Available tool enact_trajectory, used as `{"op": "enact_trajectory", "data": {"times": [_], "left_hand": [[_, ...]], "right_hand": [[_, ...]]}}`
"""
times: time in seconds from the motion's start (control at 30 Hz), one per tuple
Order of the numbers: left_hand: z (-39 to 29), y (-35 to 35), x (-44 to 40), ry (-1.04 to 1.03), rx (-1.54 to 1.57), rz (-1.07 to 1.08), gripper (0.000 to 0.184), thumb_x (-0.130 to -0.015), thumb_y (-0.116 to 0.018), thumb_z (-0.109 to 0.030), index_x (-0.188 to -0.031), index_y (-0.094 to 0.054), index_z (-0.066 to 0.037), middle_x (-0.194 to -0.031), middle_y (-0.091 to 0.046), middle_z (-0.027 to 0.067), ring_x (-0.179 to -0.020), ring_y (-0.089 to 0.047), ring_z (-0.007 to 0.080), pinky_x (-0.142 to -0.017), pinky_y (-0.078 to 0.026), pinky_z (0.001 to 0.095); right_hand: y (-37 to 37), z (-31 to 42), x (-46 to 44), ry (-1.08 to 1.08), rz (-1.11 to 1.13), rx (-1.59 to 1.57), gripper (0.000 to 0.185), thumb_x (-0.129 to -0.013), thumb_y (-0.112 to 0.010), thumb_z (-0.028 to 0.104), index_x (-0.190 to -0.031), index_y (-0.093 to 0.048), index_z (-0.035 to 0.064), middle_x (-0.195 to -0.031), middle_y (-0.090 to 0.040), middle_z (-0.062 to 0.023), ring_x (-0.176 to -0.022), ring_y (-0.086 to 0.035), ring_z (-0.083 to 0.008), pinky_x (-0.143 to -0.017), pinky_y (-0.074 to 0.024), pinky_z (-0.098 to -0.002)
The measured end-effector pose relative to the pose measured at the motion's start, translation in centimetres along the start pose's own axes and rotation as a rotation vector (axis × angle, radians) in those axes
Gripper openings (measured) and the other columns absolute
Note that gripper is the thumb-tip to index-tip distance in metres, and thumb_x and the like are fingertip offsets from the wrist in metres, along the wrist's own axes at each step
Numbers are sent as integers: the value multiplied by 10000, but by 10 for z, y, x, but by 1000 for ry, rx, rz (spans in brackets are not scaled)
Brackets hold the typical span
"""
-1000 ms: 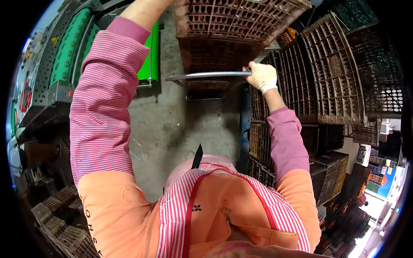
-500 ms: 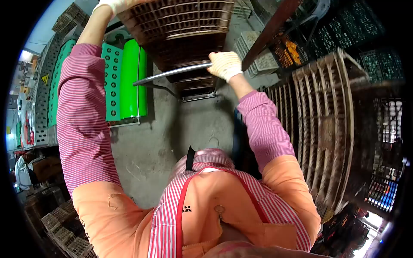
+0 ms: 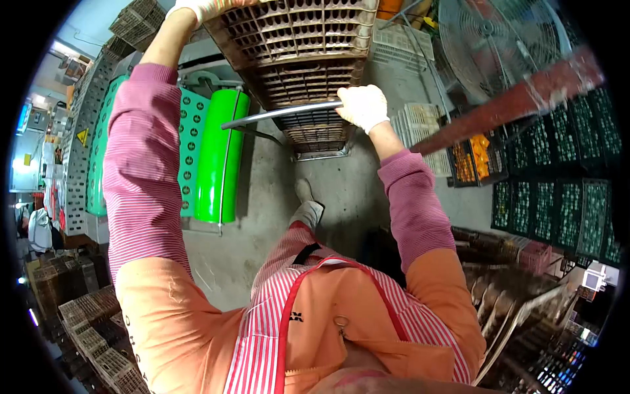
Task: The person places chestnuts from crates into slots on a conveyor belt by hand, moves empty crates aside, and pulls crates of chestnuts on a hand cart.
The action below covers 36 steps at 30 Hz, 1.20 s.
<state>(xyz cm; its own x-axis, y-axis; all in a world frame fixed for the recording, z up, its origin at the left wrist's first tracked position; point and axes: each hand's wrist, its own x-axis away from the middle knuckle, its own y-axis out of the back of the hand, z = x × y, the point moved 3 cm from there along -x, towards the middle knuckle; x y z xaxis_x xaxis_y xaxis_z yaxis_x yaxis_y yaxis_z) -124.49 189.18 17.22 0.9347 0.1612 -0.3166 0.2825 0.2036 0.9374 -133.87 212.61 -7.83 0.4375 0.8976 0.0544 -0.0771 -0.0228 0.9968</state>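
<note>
My right hand (image 3: 365, 107), in a pale knitted glove, is closed around the end of a curved metal handle bar (image 3: 282, 113). The bar belongs to a low cart whose metal base (image 3: 321, 155) shows near the floor. On it stands a tall stack of brown slatted plastic crates (image 3: 315, 72). My left hand (image 3: 209, 6), gloved too, grips the upper crate at its left top edge; the fingertips are partly cut off by the frame.
Left of the stack is a bright green roller (image 3: 222, 157) beside a teal perforated belt (image 3: 190, 134). A red-brown post (image 3: 512, 98) slants at the right, near a large fan (image 3: 487, 29) and an orange-filled crate (image 3: 474, 157). Dark green crates (image 3: 558, 213) line the right side.
I have moved forward with the cart and crates. The brown crates at my right have slid back past me, and the post and fan now show more fully. Both hands keep their places.
</note>
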Motion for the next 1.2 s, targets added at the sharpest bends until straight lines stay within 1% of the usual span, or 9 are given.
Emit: {"op": "enact_trajectory", "data": {"times": [0.13, 0.27, 0.43, 0.67, 0.77, 0.87, 0.93, 1.0, 1.2], "left_hand": [[36, -39, -68, -62, -39, -98, 611, -739, -634, -663, -890, -607, -71, -871, -665, 169, -863, -643, 374, -728, -505, 447], [59, -66, -120, 33, -56, -110, 590, -738, -624, -669, -855, -605, -90, -820, -666, 129, -806, -654, 336, -690, -507, 438], [93, -95, -179, 87, -69, -109, 540, -733, -665, -612, -858, -613, -89, -781, -664, 129, -759, -658, 340, -669, -509, 443], [130, -128, -255, 244, -126, -34, 430, -733, -728, -480, -882, -624, -90, -789, -674, 131, -777, -671, 328, -672, -515, 433], [138, -139, -289, 321, -117, -20, 413, -730, -739, -453, -877, -623, -85, -782, -673, 124, -772, -671, 325, -676, -512, 430], [148, -165, -328, 369, -195, -27, 468, -788, -704, -481, -1101, -627, -142, -925, -692, 101, -851, -668, 307, -702, -532, 405], [160, -180, -349, 427, -277, -14, 451, -752, -725, -511, -1003, -621, -151, -824, -680, 86, -752, -666, 305, -642, -531, 400], [164, -188, -371, 521, -258, -4, 456, -746, -727, -514, -999, -621, -150, -820, -677, 86, -748, -666, 300, -640, -531, 399], [194, -212, -429, 621, -348, -34, 444, -737, -748, -464, -980, -571, -137, -787, -672, 83, -719, -673, 272, -617, -530, 383]], "right_hand": [[6, -48, -80, -18, 48, 47, 296, -841, -614, 423, -937, -669, 148, -859, -713, -81, -819, -694, -250, -750, -511, -391], [3, -92, -148, 36, 24, 133, 299, -770, -717, 402, -895, -655, 137, -814, -700, -51, -801, -684, -260, -772, -505, -386], [10, -127, -232, 42, 141, 172, 418, -772, -728, 444, -976, -619, 96, -974, -685, -100, -940, -660, -260, -831, -482, -398], [3, -191, -351, 234, -69, 187, 440, -733, -751, 472, -937, -615, 106, -907, -678, -81, -894, -652, -258, -812, -473, -389], [10, -222, -406, 282, 47, 165, 428, -719, -758, 477, -894, -614, 114, -833, -674, -71, -824, -657, -249, -768, -481, -378], [14, -267, -457, 465, -177, 161, 381, -753, -730, 474, -809, -606, 118, -737, -654, -57, -739, -644, -247, -731, -478, -366], [19, -280, -497, 451, -100, 179, 372, -768, -707, 465, -843, -613, 113, -759, -659, -52, -761, -647, -245, -752, -473, -367], [15, -296, -543, 503, -37, 202, 377, -820, -624, 494, -872, -633, 121, -813, -663, -69, -816, -648, -239, -786, -455, -362], [24, -325, -653, 564, -67, 214, 372, -876, -548, 468, -824, -639, 111, -809, -660, -81, -815, -635, -269, -798, -449, -386]]}}
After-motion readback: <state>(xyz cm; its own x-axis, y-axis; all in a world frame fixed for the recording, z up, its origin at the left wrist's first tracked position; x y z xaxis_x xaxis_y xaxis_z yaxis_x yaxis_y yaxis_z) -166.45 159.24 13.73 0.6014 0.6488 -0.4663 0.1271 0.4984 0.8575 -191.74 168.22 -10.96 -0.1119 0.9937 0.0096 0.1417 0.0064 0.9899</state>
